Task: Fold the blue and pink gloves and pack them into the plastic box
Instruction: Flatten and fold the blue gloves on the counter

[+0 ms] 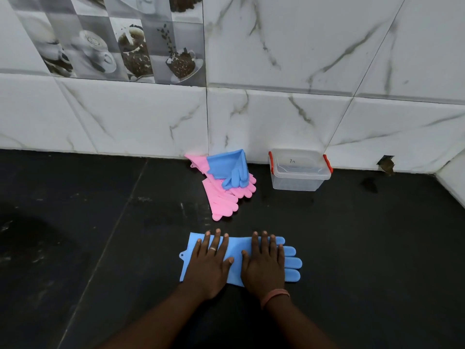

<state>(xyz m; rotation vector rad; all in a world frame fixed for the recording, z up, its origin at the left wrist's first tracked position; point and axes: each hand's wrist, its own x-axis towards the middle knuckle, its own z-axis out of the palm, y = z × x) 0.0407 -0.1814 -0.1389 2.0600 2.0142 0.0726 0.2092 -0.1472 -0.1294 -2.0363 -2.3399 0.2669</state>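
1. Left hand is laid flat, fingers spread, on the cuff half of a blue glove; nothing is gripped.
2. Right hand is laid flat beside it on the palm half, fingers spread, thumb pointing toward the left thumb; a band is worn on the wrist. The hands are side by side, a narrow gap of glove showing between them.
3. The glove is spread flat on the dark counter, cuff out past the left hand, fingers out past the right hand.
4. Step judged: smoothing the first glove before folding; no fold is seen yet.
5. Next move likely calls for one end to be lifted and laid over the other, with the remaining hand pinning the middle.
6. Ahead of the hands, a pile is seen against the wall: pink gloves with another blue glove on top, unfolded.
7. Ahead and right of the right hand, the box stands by the wall, well apart from the hands, lid on, red clips at the sides, apparently empty; it must be opened before packing.
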